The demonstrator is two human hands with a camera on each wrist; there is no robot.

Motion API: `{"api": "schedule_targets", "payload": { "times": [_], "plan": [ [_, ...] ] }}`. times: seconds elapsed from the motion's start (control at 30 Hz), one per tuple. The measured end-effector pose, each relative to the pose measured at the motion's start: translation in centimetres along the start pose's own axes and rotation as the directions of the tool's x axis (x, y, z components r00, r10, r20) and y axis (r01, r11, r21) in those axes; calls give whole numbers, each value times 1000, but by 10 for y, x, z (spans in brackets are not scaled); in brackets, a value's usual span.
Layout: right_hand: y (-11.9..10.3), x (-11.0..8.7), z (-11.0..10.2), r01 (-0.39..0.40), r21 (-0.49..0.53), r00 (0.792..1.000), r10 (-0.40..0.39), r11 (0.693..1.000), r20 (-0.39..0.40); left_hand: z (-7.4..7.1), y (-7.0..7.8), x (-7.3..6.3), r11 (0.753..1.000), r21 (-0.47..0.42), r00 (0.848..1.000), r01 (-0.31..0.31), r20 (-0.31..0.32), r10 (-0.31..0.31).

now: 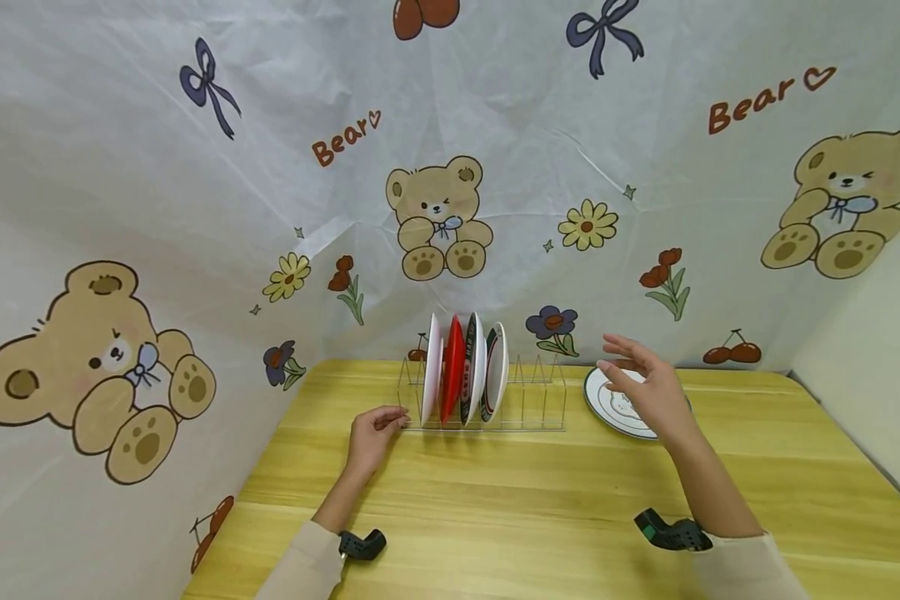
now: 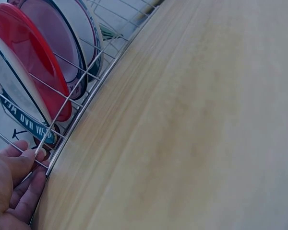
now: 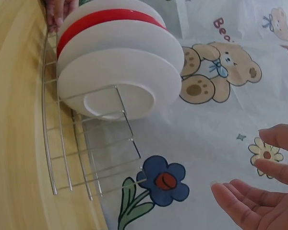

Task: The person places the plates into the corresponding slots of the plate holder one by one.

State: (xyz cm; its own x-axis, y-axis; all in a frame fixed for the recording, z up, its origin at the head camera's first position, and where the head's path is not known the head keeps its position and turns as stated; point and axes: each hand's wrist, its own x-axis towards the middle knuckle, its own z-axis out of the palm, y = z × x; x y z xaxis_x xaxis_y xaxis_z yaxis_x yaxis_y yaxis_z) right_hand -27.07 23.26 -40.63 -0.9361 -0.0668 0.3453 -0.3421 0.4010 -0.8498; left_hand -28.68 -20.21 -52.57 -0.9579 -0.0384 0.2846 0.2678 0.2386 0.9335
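Wire rack point(image 1: 532, 429) on the wooden table point(image 1: 487, 508), near the far edge, just in front of the printed cloth point(image 1: 525, 108). Its length runs left to right across the head view.

Load: four plates, on edge and close to upright, grouped from the left part to about the middle. Order from left: pale plate point(image 1: 431, 375), red plate point(image 1: 453, 371), dark-rimmed plate point(image 1: 476, 367) with lettering on the rim, banded plate point(image 1: 498, 375) with a pale face. In the right wrist view the banded plate shows a white underside with a round foot ring, turned toward the right end.

Left hand point(image 1: 371, 437): at the rack's left end, low down. Thumb and fingertips pinch the end wires; the left wrist view confirms contact. The pale plate is the nearest plate to it.

Right hand point(image 1: 651, 393): thumb set apart from the fingers, fingers loosely extended and slightly bent. In the head view it overlaps the flat plate point(image 1: 615, 411), which lies face up on the table to the right of the rack, well apart from the four. Rim dark, line drawing at centre. Height of hand over plate: cannot tell.

Black devices point(image 1: 673, 532) sit at both wrists, beside light sleeves point(image 1: 750, 571).
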Motion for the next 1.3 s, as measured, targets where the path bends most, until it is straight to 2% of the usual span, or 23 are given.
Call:
{"api": "schedule_targets", "payload": {
  "times": [0.3,0.4,0.63,0.83,1.07,1.3],
  "plan": [
    [33,0,-38,-73,-20,993,71,997,-100,5,-1,0,1000,-13,1000,-2,-5,2],
    [43,1,-47,-104,-19,988,101,994,-118,3,0,0,1000,-12,1000,-5,11,5],
    [66,4,-61,-188,-35,975,183,982,-127,-3,2,4,1000,-15,999,-10,32,10],
    [86,1,-72,-258,-129,961,241,958,-136,-3,2,3,1000,-7,1000,2,29,-1],
    [110,-3,-84,-289,-167,956,274,943,-107,-2,2,-1,1000,0,1000,17,12,-17],
    [133,-8,-96,-340,-270,940,321,901,-112,-1,3,-1,1000,-13,1000,27,10,-27]
  ]
}}
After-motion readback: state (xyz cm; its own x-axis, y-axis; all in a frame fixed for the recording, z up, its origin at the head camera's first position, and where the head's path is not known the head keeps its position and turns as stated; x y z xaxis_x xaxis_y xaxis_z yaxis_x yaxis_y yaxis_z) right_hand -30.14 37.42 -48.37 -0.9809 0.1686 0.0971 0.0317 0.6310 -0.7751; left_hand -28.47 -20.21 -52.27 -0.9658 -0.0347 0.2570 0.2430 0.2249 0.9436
